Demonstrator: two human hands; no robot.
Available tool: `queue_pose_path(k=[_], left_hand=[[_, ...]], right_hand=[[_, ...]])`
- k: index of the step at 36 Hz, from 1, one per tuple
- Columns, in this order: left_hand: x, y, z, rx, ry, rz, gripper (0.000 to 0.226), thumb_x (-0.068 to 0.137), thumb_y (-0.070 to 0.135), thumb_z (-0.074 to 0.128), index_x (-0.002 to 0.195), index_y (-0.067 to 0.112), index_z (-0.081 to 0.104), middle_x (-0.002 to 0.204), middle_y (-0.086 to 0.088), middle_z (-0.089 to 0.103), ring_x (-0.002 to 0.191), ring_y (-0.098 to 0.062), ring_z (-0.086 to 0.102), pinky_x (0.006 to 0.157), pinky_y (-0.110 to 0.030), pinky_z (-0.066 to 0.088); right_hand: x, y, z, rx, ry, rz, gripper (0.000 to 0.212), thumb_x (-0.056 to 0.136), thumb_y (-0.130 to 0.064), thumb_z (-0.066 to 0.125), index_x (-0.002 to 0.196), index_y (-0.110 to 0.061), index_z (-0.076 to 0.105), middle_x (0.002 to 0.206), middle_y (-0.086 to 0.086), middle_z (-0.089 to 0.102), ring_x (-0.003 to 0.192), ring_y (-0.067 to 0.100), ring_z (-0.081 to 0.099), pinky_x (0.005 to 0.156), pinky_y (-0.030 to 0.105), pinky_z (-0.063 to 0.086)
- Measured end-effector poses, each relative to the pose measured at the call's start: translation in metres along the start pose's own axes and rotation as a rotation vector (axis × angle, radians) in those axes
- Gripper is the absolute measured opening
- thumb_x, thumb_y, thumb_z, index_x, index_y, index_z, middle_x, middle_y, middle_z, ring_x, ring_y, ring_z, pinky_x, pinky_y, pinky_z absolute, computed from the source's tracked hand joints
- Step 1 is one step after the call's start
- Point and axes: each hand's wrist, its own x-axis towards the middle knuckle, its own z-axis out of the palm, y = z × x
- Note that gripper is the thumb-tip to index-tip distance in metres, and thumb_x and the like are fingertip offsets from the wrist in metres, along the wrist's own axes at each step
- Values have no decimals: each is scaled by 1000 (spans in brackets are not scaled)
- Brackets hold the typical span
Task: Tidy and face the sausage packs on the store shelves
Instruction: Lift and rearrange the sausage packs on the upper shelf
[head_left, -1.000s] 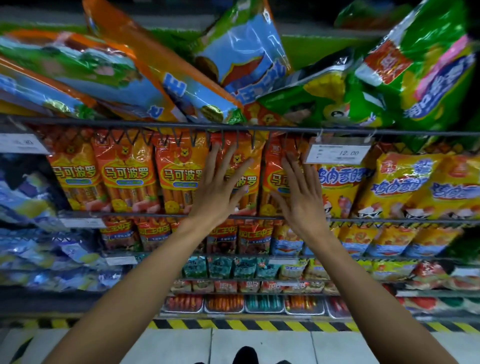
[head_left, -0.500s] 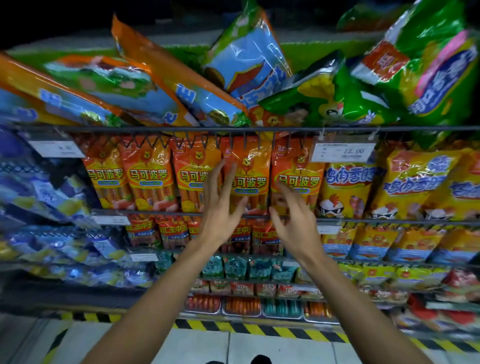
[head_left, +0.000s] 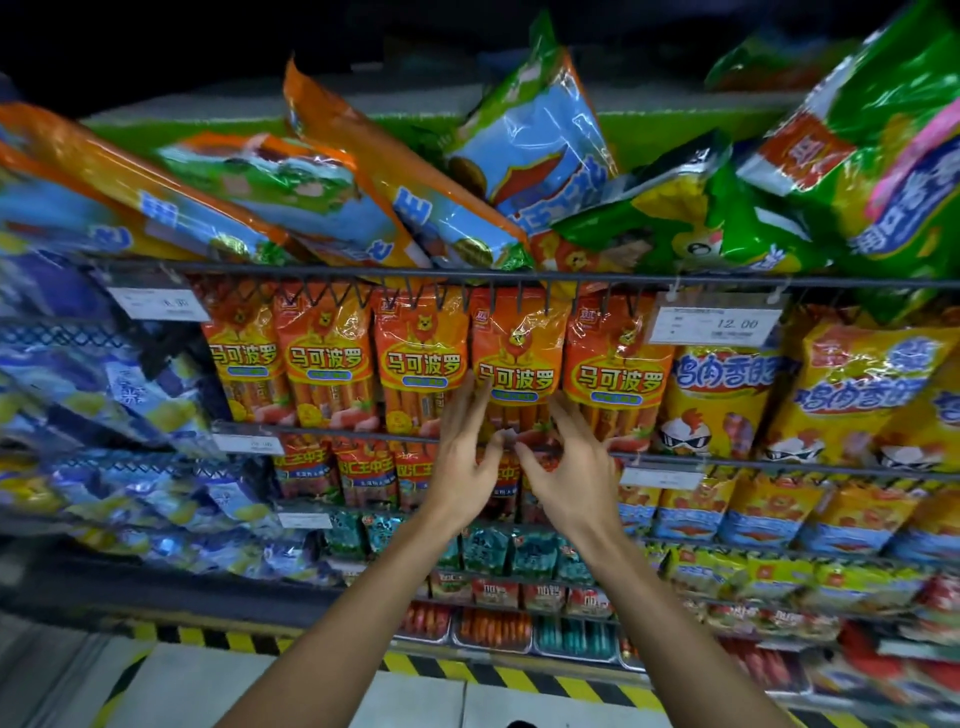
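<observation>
While both hands are up at the row of hanging orange sausage packs, the step in hand looks like squaring one pack in that row, the fourth orange pack counting from the white price tag leftwards being the second. From the head view, the only one there is, the left hand lies with straight, spread fingers against the lower left of that pack, nothing curled round it. The right hand sits just to the right of it, fingers loosely bent and parted, thumb reaching toward the pack's bottom edge; whether it pinches the film or only touches it I cannot tell, though it looks loose rather than clamped. That pack hangs a little lower than its neighbours and just left of the pack under the price tag.

Above the price tag, the top shelf carries big bags lying tilted and heaped over one another. To the right of the tag stand yellow packs, upright enough.

I would judge the task early to midway: the orange row reads fairly even, the top heap does not. The next move likely calls for a light nudge upward and level, both hands easing the pack straight without dragging its neighbours, then a reach up to the tumbled bags.
</observation>
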Motion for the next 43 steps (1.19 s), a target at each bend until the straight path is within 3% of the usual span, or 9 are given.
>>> queue_pose_path(k=[2,5,10,14,16,20,26,38,43], left_hand=[[0,-11,-4,61,-42,35,71,108,20,53,166,30,12,173,17,-3,159,-3,-5,121,-10,-3],[1,-30,-14,275,-62,174,77,108,24,54,167,25,5,174,12,-7,160,-8,-3,129,-26,-3],[4,-47,-21,470,-45,323,82,106,33,56,167,18,4,175,1,-3,162,-18,2,131,-43,3],[1,-47,-14,433,7,330,80,103,27,60,167,19,13,175,-1,3,162,-21,4,131,-42,1],[-2,-48,-14,429,38,349,73,104,23,59,166,22,20,175,0,9,161,-25,7,131,-48,11],[-11,-59,-21,502,140,211,68,105,32,49,166,23,20,175,-1,7,161,-32,5,128,-55,18],[-15,-81,-32,656,21,205,66,110,44,37,167,23,13,175,-6,0,160,-37,-3,126,-60,20],[-17,-71,-22,634,-67,288,63,110,44,41,166,32,16,175,-2,3,160,-39,-4,126,-65,14],[-15,-66,-11,631,-68,271,65,109,43,44,166,33,16,175,1,4,159,-42,-6,126,-66,7]], right_hand=[[-2,4,1,-6,-17,0,69,96,-42,70,156,-21,42,163,-3,39,145,19,44,107,41,50],[-2,8,-1,2,-29,-5,68,96,-40,70,155,-24,42,163,-7,37,137,15,51,101,33,50],[-4,11,1,-13,-75,-22,72,96,-41,68,159,-29,35,168,-11,25,135,14,52,104,34,49],[-9,17,0,-25,-92,-57,72,99,-40,66,160,-29,30,169,-13,19,150,12,32,108,28,40],[-12,19,2,-35,-85,-55,71,100,-39,64,161,-29,28,168,-12,20,151,11,29,109,28,36],[-20,16,6,-60,-64,3,73,99,-44,63,161,-25,27,167,-7,27,148,16,38,109,39,47],[-16,6,12,-101,-57,20,72,97,-48,65,158,-24,36,165,-4,32,128,25,61,94,44,56],[-7,4,3,-177,-106,19,69,95,-56,63,152,-23,44,154,-4,49,111,21,70,84,39,62],[-7,6,-8,-74,-97,-1,60,95,-47,69,148,-25,52,148,-7,57,125,16,62,98,36,57]])
